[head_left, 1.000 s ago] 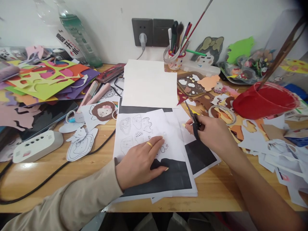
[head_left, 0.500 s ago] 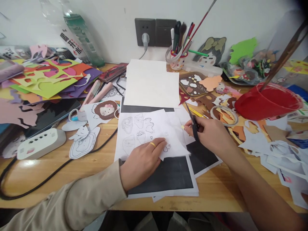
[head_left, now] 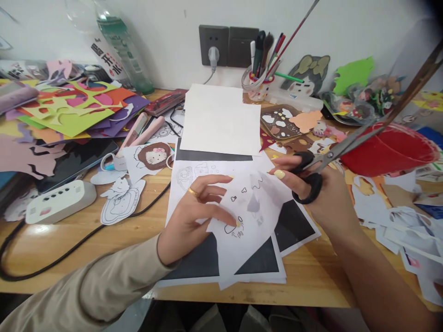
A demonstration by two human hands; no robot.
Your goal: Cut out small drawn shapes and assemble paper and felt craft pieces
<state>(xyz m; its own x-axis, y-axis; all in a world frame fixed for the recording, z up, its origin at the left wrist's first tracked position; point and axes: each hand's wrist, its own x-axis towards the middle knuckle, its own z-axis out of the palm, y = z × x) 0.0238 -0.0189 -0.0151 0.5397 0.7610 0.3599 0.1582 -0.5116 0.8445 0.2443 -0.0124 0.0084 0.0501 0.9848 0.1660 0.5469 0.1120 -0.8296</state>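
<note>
A thin white sheet of paper [head_left: 247,246] with small line drawings is lifted and bowed above the stack. My left hand [head_left: 194,212] grips its left side, thumb on the face and fingers curled at the upper edge. My right hand [head_left: 325,203] has black-handled scissors [head_left: 327,157] hooked on its fingers. Their metal blades point up and right, away from the paper, slightly apart. The fingertips of that hand are at the sheet's upper right corner. Beneath lie another drawn sheet [head_left: 183,180] and dark printed sheets with white borders [head_left: 194,258].
A blank white sheet [head_left: 221,120] lies behind. Coloured paper scraps [head_left: 79,115], a power strip [head_left: 60,203] and its black cord are on the left. A red bucket [head_left: 391,152], a tape roll and white offcuts [head_left: 411,230] crowd the right. A pen cup [head_left: 258,87] stands at the wall.
My left hand, which lay flat on the paper, has lifted and curled around the sheet's side. The sheet has risen and turned. The scissors have swung up and right in my right hand.
</note>
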